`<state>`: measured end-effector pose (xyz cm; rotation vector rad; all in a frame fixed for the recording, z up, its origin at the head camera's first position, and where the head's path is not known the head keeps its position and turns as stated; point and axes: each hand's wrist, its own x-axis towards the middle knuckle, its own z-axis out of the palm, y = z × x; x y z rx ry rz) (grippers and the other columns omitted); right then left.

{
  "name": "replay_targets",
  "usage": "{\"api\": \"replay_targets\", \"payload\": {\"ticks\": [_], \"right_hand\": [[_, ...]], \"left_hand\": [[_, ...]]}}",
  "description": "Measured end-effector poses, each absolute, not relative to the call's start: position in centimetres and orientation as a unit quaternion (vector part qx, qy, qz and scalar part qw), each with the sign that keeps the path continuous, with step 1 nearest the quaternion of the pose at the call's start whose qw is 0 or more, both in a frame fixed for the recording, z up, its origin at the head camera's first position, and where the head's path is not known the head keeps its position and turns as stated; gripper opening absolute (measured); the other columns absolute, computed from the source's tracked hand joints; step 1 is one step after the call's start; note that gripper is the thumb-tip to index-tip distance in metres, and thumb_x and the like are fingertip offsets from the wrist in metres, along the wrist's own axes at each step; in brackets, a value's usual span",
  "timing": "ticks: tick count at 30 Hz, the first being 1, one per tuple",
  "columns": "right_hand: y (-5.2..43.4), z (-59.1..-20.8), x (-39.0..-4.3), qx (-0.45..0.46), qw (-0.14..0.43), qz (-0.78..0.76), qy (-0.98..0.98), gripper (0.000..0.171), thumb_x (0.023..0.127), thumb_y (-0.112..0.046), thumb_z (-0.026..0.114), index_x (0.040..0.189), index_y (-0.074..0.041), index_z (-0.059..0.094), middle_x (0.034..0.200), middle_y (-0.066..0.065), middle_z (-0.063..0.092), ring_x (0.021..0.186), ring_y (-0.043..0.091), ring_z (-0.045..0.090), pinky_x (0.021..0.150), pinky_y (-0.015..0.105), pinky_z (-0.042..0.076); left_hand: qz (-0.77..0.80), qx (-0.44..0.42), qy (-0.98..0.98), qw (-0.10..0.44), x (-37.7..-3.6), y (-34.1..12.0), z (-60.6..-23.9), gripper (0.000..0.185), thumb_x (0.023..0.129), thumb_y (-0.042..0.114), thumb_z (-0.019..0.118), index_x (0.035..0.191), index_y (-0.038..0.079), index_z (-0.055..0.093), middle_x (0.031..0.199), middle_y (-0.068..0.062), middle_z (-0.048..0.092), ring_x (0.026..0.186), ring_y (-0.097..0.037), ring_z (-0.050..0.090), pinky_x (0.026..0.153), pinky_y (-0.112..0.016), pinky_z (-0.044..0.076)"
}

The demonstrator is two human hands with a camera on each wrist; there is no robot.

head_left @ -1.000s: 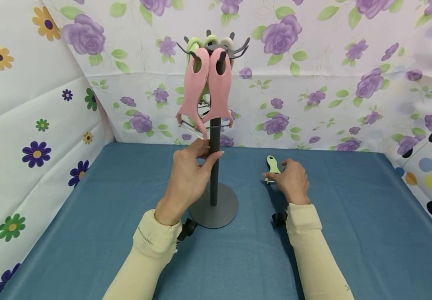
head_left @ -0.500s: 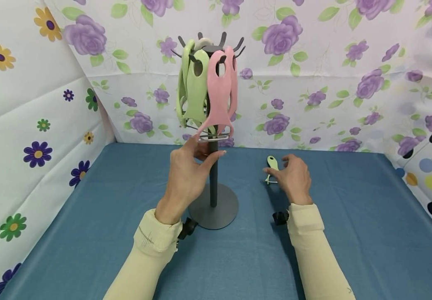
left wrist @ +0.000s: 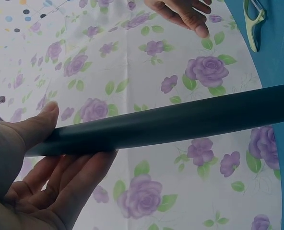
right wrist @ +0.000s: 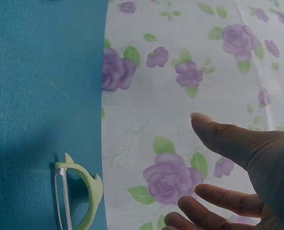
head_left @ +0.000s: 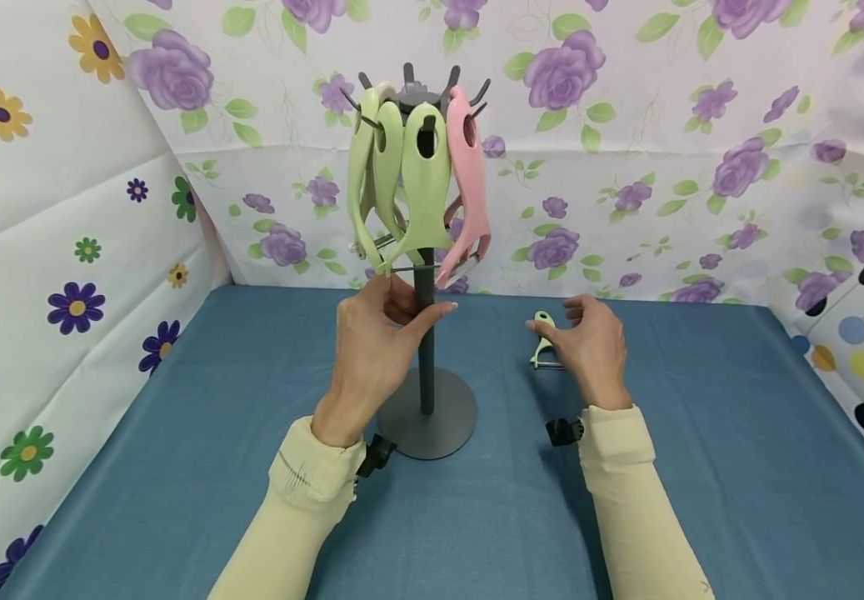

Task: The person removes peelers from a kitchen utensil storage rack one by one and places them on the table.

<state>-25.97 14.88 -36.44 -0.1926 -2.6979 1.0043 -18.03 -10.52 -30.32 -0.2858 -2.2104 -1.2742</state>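
Note:
A dark grey stand (head_left: pixel 427 358) with a ring of hooks rises from a round base. Green peelers (head_left: pixel 427 183) hang at its front and left, a pink peeler (head_left: pixel 467 171) on the right. My left hand (head_left: pixel 373 342) holds the pole (left wrist: pixel 180 120) below them, thumb on one side and fingers on the other. One more green peeler (head_left: pixel 544 327) lies on the table, partly behind my right hand (head_left: pixel 592 346) in the head view. That hand hovers with thumb and fingers apart, gripping nothing; in the right wrist view the loose peeler (right wrist: pixel 96 189) lies clear of it.
A blue cloth (head_left: pixel 709 417) covers the table. Behind it hangs a flowered sheet (head_left: pixel 649 150), with another patterned sheet (head_left: pixel 12 275) on the left. The stand's round base (head_left: pixel 450 425) sits between the forearms.
The hook ring has turned: pink peelers moved from the front to the right, and green ones came round to the front. My right hand has shifted slightly up and away from the loose peeler.

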Motion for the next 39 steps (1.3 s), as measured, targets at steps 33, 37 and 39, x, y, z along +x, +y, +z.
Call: {"api": "replay_targets", "payload": {"ticks": [33, 37, 39], "right_hand": [[14.9, -35.8, -26.0, 0.059, 0.174, 0.393, -0.901, 0.056, 0.089, -0.037, 0.081, 0.131, -0.005, 0.064, 0.135, 0.019, 0.061, 0.124, 0.037, 0.059, 0.108, 0.056, 0.049], [14.9, -35.6, -25.9, 0.074, 0.191, 0.405, -0.891, 0.054, 0.089, -0.037, 0.081, 0.13, -0.006, 0.065, 0.133, 0.017, 0.062, 0.123, 0.036, 0.059, 0.108, 0.054, 0.049], [14.9, -35.6, -25.9, 0.081, 0.2, 0.406, -0.888, 0.054, 0.089, -0.037, 0.082, 0.13, -0.006, 0.065, 0.132, 0.017, 0.063, 0.121, 0.036, 0.059, 0.108, 0.054, 0.049]], "left_hand": [[-0.45, -0.136, -0.849, 0.243, -18.2, -10.9, -29.8, 0.024, 0.093, 0.032, 0.078, 0.091, 0.01, 0.069, 0.085, -0.005, 0.068, 0.084, -0.018, 0.068, 0.062, -0.028, 0.06], [-0.463, -0.151, -0.844, 0.224, -18.1, -11.2, -29.6, 0.02, 0.098, 0.03, 0.072, 0.097, 0.01, 0.072, 0.092, -0.006, 0.071, 0.09, -0.017, 0.07, 0.064, -0.028, 0.063], [-0.469, -0.159, -0.841, 0.22, -18.1, -11.3, -29.5, 0.02, 0.099, 0.029, 0.07, 0.1, 0.01, 0.073, 0.095, -0.007, 0.073, 0.09, -0.018, 0.071, 0.064, -0.028, 0.063]]}}
